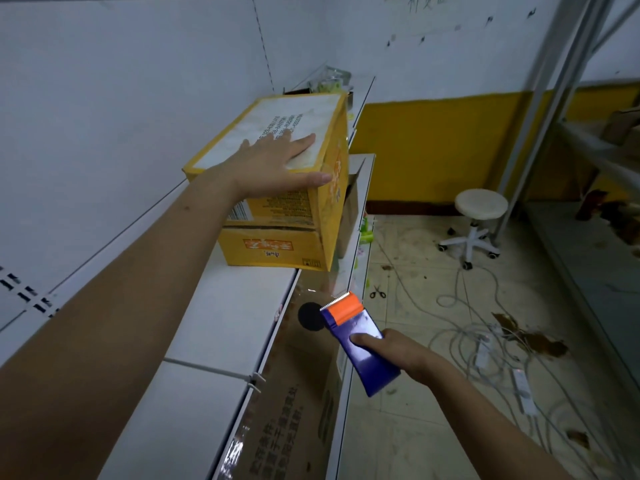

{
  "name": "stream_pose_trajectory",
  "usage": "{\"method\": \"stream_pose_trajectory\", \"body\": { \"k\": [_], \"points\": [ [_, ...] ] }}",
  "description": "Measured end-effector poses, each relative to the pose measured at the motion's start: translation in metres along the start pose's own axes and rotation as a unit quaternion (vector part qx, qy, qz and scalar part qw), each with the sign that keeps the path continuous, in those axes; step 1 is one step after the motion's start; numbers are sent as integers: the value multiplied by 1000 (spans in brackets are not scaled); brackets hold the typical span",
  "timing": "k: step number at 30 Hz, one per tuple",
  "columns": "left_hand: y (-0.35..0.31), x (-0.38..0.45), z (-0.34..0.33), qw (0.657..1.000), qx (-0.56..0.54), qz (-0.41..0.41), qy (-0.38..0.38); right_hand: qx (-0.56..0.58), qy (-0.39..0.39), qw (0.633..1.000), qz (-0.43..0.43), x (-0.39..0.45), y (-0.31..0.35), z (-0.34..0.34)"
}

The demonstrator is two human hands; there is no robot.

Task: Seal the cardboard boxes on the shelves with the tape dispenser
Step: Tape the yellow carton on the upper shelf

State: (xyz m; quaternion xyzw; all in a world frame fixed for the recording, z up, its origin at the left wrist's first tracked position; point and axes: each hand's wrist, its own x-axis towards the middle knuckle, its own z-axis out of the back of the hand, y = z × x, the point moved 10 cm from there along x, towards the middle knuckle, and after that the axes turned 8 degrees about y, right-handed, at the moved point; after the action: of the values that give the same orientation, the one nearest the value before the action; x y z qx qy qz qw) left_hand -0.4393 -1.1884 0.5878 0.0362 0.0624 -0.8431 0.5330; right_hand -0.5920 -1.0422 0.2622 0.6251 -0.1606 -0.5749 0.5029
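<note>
A yellow cardboard box (pixel 287 216) stands on the white upper shelf (pixel 228 317), its top covered with pale tape and printed numbers. My left hand (pixel 277 164) lies flat on the box's top near its front edge, fingers straight, thumb over the right corner. Lower right, my right hand (pixel 398 351) grips a blue tape dispenser (pixel 353 337) with an orange head and a toothed blade pointing up toward the shelf. Beneath the shelf lies a brown cardboard box (pixel 294 393) with glossy tape along its top and a round black mark.
A white wall backs the shelf on the left. Another brown box (pixel 349 216) stands behind the yellow one. On the floor to the right are a white rolling stool (pixel 479 216), tangled cables (pixel 485 327), scissors (pixel 377 292) and brown scraps. A second rack (pixel 588 150) stands at far right.
</note>
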Motion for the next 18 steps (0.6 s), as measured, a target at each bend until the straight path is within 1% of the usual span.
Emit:
{"method": "stream_pose_trajectory", "body": {
  "k": [5,12,18],
  "points": [
    [1,3,-1,1000,4,-1,-2,-10,-9,1000,-1,12,15,13],
    [-4,3,-1,1000,16,-13,-13,-11,-11,1000,3,31,25,10],
    [-25,-15,5,984,50,-147,-86,-18,-51,998,20,40,45,12]
  ]
}}
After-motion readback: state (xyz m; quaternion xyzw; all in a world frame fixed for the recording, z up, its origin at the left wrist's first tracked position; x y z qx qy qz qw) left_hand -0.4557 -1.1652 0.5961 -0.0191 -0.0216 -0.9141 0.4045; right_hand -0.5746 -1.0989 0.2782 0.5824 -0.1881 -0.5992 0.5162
